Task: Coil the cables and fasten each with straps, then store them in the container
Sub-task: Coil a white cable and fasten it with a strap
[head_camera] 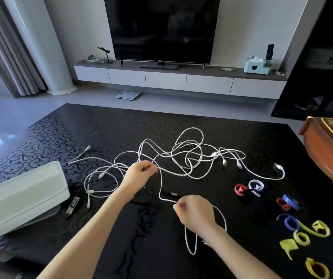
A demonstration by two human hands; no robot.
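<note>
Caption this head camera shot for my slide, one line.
Left hand and right hand pinch a white cable from the tangle on a black table, straps right, container left.

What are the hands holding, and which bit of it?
Both pinch a white cable along its cord, not at a plug. The left hand holds it beside the tangle; the right hand holds it nearer, with a loop below.

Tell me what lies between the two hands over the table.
In the head view, a white cable runs from the left hand to the right hand, past a dark connector.
</note>
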